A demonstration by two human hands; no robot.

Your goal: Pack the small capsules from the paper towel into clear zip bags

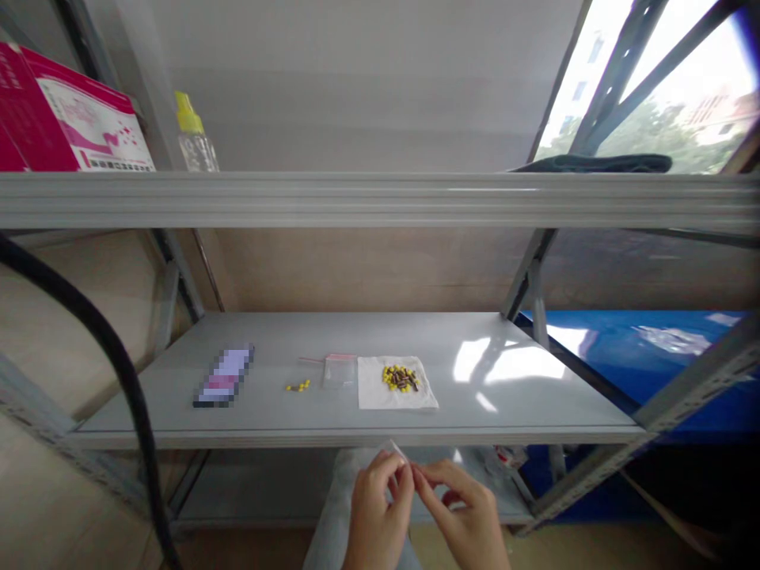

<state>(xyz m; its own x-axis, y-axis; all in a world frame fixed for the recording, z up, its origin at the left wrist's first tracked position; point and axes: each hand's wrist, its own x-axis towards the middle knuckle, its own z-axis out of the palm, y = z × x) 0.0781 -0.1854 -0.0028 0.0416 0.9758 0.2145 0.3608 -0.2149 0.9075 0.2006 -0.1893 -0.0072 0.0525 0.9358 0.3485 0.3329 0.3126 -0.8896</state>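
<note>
In front of the shelf's edge, my left hand (380,499) and my right hand (460,503) are held close together with their fingertips pinched. A thin whitish piece (397,451) sticks up from the left fingertips; its kind is too small to make out. The right fingertips meet its lower end, and what they grip is hidden. Beyond them, a pile of yellow-and-brown capsules (400,378) lies on a white paper napkin (369,384). Left of the napkin is a clear zip bag (340,372) with a red strip. Several more capsules (298,386) lie farther left.
A phone (226,376) lies at the left of the grey shelf (475,412). An upper shelf beam (380,198) crosses above, bearing a pink box (71,111) and a yellow-capped bottle (195,138). A black cable (112,348) hangs at left.
</note>
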